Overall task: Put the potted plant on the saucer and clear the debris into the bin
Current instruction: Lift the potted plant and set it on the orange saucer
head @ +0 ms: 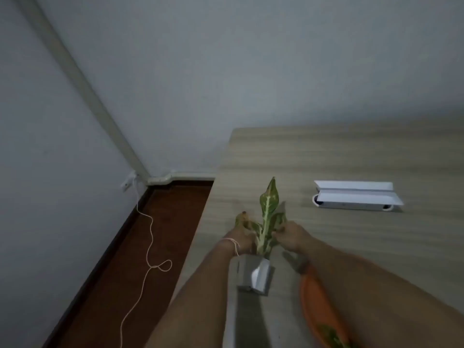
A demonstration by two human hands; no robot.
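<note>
Light wood-grain table [351,159], right side cut off by frame. Orange round saucer [319,307] at lower edge, mostly hidden under right forearm; a leaf scrap lies on it. Grey angular pot [253,275] with variegated green plant [268,217] stands on table just left of saucer. Left hand [238,238] closed around yellowed leaf [242,219]; right hand [291,234] pinches a leaf. Fingertips blurred.

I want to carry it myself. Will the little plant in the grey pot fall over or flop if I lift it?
Probably a bit tippy: the leaves stand tall above a small grey pot. The leaves look thin and bendy, so likely floppy; both hands are on them now. Lifting by the pot seems safer.
</note>
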